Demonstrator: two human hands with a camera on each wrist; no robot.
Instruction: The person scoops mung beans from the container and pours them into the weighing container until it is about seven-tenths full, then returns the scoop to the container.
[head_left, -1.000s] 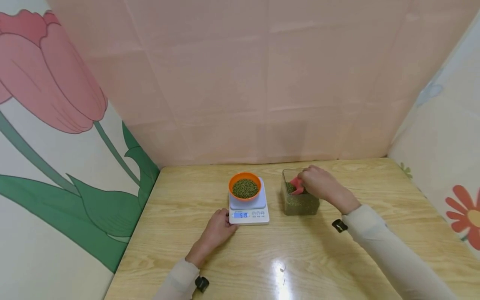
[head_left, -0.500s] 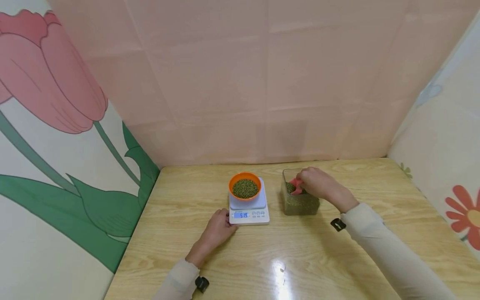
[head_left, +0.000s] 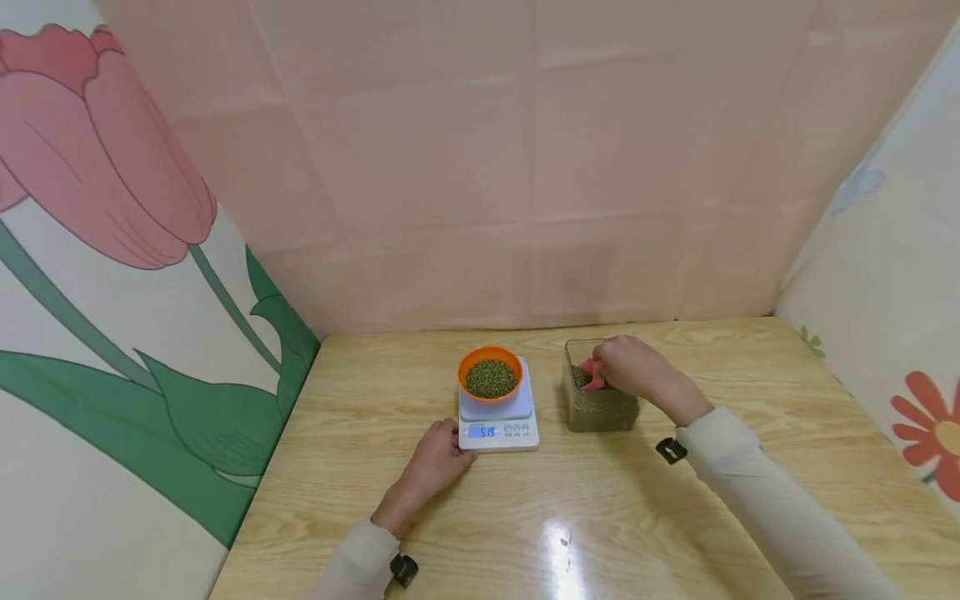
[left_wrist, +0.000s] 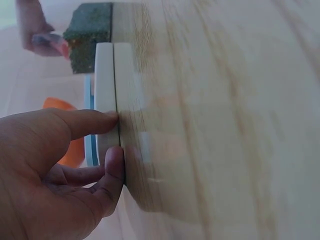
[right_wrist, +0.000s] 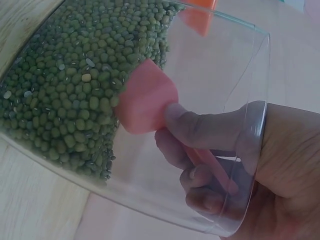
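My left hand [head_left: 435, 458] holds the near left corner of a white kitchen scale [head_left: 498, 432]; the left wrist view shows bent fingers against the scale's edge [left_wrist: 106, 75]. On the scale stands an orange bowl [head_left: 464, 360] of mung beans [head_left: 490, 379]. The scale's lit display seems to read 519. My right hand [head_left: 637, 367] grips the handle of a pink scoop [head_left: 592, 374] inside a clear square container [head_left: 602, 417] of mung beans. In the right wrist view, the scoop [right_wrist: 145, 100] has its front edge in the beans [right_wrist: 75, 95], thumb on top of it.
Both things stand on a wood-grain table [head_left: 375, 367], the container right of the scale with a gap between. A pink sheet [head_left: 420, 167] hangs behind the table's back edge. Flower-painted walls [head_left: 90, 317] stand at either side.
My right wrist and forearm have shifted slightly left, while the scoop stays in the container. My left hand, the scale and the bowl hold their places.
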